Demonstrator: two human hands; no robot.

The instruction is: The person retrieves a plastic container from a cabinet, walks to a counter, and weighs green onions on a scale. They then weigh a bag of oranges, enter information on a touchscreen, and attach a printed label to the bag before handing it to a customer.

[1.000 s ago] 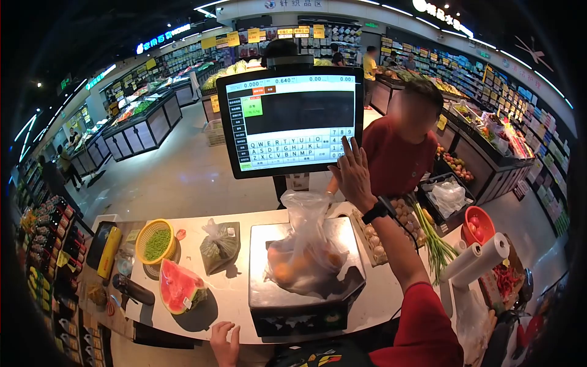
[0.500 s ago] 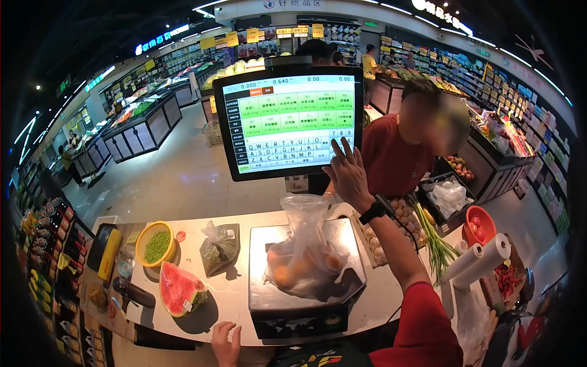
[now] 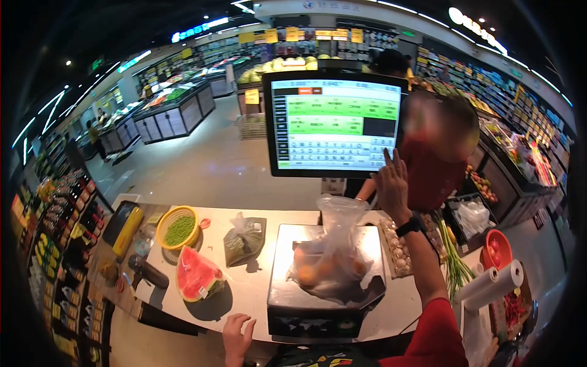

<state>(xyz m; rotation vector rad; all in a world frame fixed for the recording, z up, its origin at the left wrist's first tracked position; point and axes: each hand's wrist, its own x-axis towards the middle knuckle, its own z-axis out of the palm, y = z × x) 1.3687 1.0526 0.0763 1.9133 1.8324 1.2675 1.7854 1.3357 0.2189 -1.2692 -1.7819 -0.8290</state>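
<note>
My right hand point(image 3: 391, 186) is raised to the touchscreen point(image 3: 333, 124), fingers spread and open, holding nothing; the fingertips point(image 3: 387, 160) sit at the screen's lower right corner, by the number keys. I cannot tell whether they actually press the glass. A black watch point(image 3: 411, 227) wraps that wrist. My left hand point(image 3: 237, 338) rests on the near edge of the counter point(image 3: 244, 290), fingers loosely splayed, also empty.

Below the screen, the scale point(image 3: 324, 287) carries a clear bag point(image 3: 330, 257) of orange fruit, its neck bunched and standing upright. Left of the scale lie a small bag of greens point(image 3: 243, 240), a watermelon wedge point(image 3: 197, 275) and a yellow basket point(image 3: 178, 227) of green beans. Right of the scale is a tray of eggs point(image 3: 397, 251), with green onions point(image 3: 452, 263) just beyond it. A person in a red shirt point(image 3: 437, 177) stands across the counter, behind my raised hand.
</note>
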